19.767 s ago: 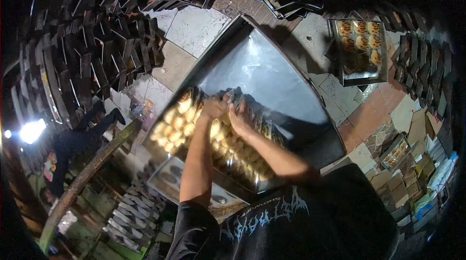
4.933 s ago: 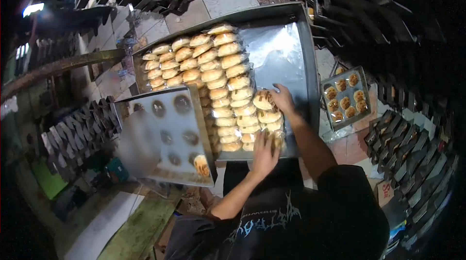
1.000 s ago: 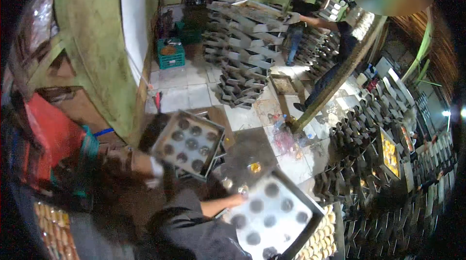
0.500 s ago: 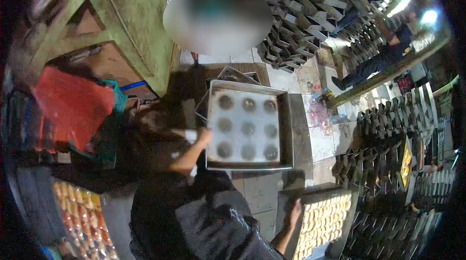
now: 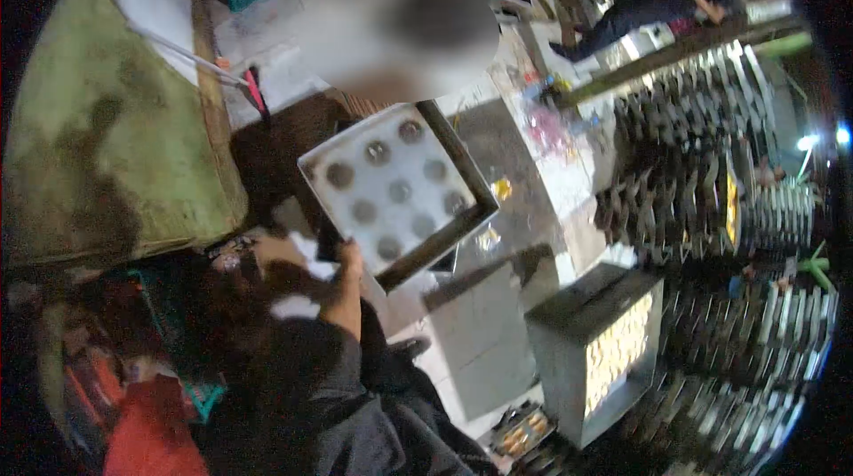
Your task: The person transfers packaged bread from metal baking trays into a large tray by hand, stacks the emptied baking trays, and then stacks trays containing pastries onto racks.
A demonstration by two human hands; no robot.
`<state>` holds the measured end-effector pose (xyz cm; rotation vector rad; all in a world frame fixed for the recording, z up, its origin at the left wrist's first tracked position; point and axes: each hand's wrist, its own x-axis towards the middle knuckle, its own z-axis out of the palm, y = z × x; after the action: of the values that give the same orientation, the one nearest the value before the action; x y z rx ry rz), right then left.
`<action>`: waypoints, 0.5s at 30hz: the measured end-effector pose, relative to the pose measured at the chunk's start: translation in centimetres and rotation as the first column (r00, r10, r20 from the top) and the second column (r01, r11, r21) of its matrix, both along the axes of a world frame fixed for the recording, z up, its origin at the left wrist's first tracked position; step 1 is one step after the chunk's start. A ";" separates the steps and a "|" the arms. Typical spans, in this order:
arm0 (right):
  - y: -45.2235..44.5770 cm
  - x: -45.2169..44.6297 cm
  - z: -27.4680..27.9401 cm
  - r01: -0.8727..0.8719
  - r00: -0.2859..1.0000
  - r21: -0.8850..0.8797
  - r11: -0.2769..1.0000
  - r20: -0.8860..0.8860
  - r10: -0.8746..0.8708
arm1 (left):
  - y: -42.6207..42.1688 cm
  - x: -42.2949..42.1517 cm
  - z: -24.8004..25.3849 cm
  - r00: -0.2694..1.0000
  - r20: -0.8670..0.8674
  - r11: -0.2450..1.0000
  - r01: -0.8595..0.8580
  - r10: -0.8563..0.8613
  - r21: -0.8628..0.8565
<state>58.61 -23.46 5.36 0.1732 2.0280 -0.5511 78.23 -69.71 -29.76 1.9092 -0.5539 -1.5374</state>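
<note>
My left hand (image 5: pixel 350 264) is closed on the near left edge of a square metal tray (image 5: pixel 400 192). The tray is held tilted, with its raised rim and pale inner face towards me. Rows of round dark marks or hollows cover that face; I cannot tell which. My right hand is out of view. At the lower right stands a deep grey metal tray (image 5: pixel 555 378) with rows of pale yellow pieces (image 5: pixel 619 356) in it.
Stacked metal trays (image 5: pixel 675 200) fill the right side. A green board (image 5: pixel 107 138) stands at the left, above a red sheet (image 5: pixel 155 427) and a green crate (image 5: pixel 169 325). Another person (image 5: pixel 644 0) is at the upper right. Yellow scraps (image 5: pixel 502 189) lie on the floor.
My view has turned. The tray in my left hand has tilted and shifted left in view. My right hand, earlier at the tray of pale pieces, has left the view.
</note>
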 end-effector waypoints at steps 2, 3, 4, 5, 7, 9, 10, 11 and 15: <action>-0.3 1.9 0.2 -0.009 1.000 -0.043 0.999 0.017 0.010 | -1.3 -1.0 8.6 0.981 0.161 0.987 0.085 -0.107 0.134; -0.3 2.6 0.2 -0.009 1.000 -0.067 0.998 0.027 0.011 | -1.8 -0.7 6.6 0.988 0.156 0.970 -0.021 -0.018 0.244; 0.2 3.3 0.3 -0.002 0.999 -0.090 0.996 0.034 0.005 | -1.5 -1.3 4.6 0.987 0.088 0.973 -0.149 0.135 0.177; 1.0 3.9 0.4 0.002 0.999 -0.107 0.994 0.041 0.002 | -1.3 -1.2 7.1 0.995 -0.022 0.969 -0.088 0.095 0.231; 3.0 5.2 0.3 0.014 0.998 -0.141 0.990 0.057 -0.006 | 0.2 -1.1 11.9 0.995 -0.092 0.955 -0.014 0.043 0.297; 5.6 6.1 0.3 0.014 0.995 -0.166 0.986 0.101 0.003 | 6.2 1.6 14.5 0.995 -0.073 0.953 0.082 -0.063 0.291; 7.3 6.1 0.3 0.034 0.993 -0.170 0.985 0.120 -0.014 | 10.3 3.6 15.2 0.992 -0.059 0.949 0.127 -0.115 0.289; 9.5 5.9 0.2 0.057 0.990 -0.167 0.984 0.135 -0.035 | 14.5 5.2 16.9 0.986 -0.037 0.937 0.166 -0.162 0.307; 21.9 3.6 -1.0 0.189 0.975 -0.116 0.975 0.136 -0.173 | 33.1 12.3 17.2 0.946 0.045 0.852 0.268 -0.321 0.449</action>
<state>62.19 -1.56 4.38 0.3099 1.8584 -0.7649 90.53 -36.66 -12.57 2.3559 -0.6146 -1.8786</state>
